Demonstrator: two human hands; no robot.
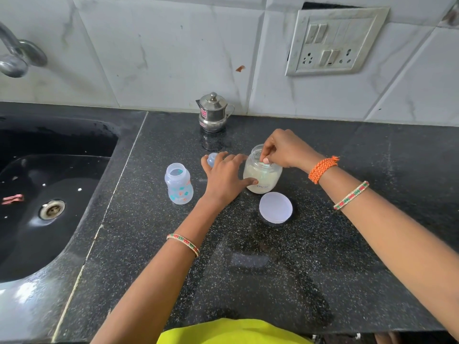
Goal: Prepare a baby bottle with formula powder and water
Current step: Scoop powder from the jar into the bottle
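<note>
- Right now your black speckled countertop (248, 269) carries everything, with the dark sink (49, 194) sunk into its left side and the tiled wall along its back edge.
- Up on that wall, toward the right, sits a switch and socket plate (335, 42); a metal tap (17, 55) juts in at the far left.
- Your left hand (224, 176) rests against the left side of the formula jar (262, 173), fingers spread and curved round the glass, thumb pressed on its front.
- Your right hand (285, 147) hovers over the jar's open mouth, thumb and fingers pinching a pale scoop (265, 163) that dips inside.
- That jar stands near the middle of the countertop, filled with pale powder.
- A steel lidded pot (213, 112) stands at the back edge, well behind the jar.
- Your baby bottle (178, 183) stands upright and uncapped, left of your left hand, close to the sink's edge.
- The jar's round white lid (275, 207) lies flat just in front of the jar.
- A small bottle cap (212, 158) peeks out behind your left fingers.
- A pink clip (12, 198) lies in the sink basin.
</note>
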